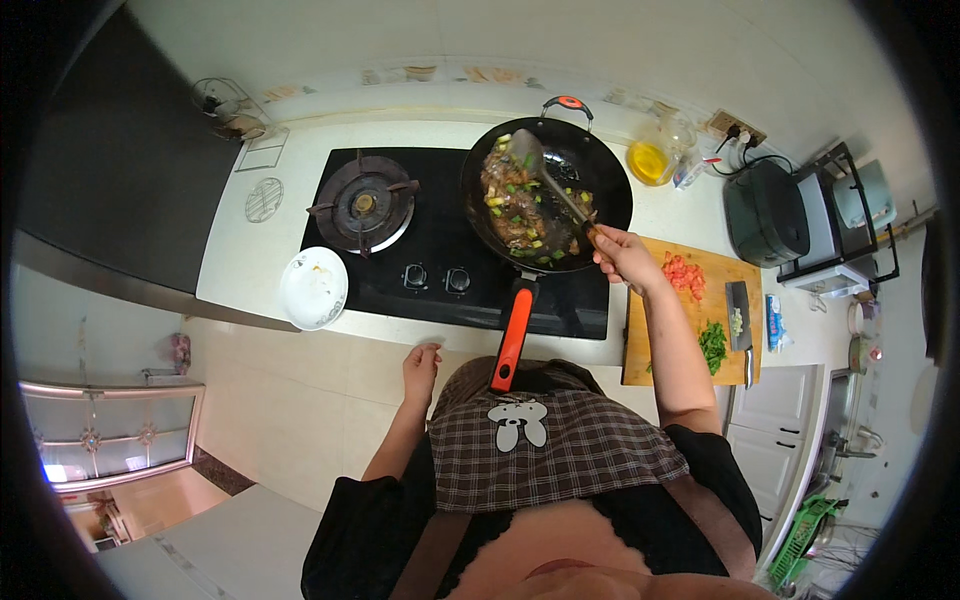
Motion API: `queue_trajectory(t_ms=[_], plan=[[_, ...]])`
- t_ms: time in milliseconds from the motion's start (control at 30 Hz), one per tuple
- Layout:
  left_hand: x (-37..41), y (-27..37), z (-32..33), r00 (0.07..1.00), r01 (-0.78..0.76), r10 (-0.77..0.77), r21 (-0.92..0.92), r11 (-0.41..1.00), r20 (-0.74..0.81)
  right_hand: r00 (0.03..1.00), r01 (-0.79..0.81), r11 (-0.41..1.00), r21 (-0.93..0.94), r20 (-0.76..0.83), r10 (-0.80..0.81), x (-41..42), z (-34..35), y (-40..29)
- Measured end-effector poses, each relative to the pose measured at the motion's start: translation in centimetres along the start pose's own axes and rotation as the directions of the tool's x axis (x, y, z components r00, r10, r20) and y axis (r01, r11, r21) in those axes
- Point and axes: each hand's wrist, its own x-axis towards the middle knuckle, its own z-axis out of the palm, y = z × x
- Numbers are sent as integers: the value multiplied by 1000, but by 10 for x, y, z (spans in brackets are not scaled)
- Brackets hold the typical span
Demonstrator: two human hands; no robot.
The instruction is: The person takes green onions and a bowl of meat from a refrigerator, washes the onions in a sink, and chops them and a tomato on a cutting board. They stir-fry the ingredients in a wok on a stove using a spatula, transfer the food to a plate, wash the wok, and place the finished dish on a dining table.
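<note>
My right hand [626, 259] grips the handle of a metal wok spatula [559, 191]. The spatula's blade rests among browned pieces of food with chopped green scallion [517, 199], on the left side of a black wok [600, 172]. This wok sits on the right part of a black glass gas hob [442, 217]. Its red-orange handle [514, 334] points toward my body, with neither hand on it. Low beside my apron hangs my left hand [421, 367], its fingers loosely curled and nothing visible in them.
A wooden cutting board [641, 341] bears diced tomato [684, 276], chopped greens [712, 346] and a cleaver [739, 315] with minced bits. Left are a bare burner [364, 202] and a white plate [311, 296] overhanging the counter edge. An oil jug [649, 161] stands behind, right of the wok.
</note>
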Motion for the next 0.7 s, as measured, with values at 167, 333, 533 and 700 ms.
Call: queue_trajectory(t_ms=[167,333,533,700], plan=[[-7,14,10,996,9,-9,-6,1000,91,983,98,951,-294,179,-46,-57,-15,-16],[-12,22,21,984,65,-55,-58,996,169,967,255,690,-678,181,-180,-85,-22,-27],[-14,36,32,975,49,-46,-8,999,215,889,217,396,-892,12,-458,-134,-38,-65],[-16,39,35,963,37,-46,37,999,265,888,160,154,-975,75,-453,-190,-46,-93]])
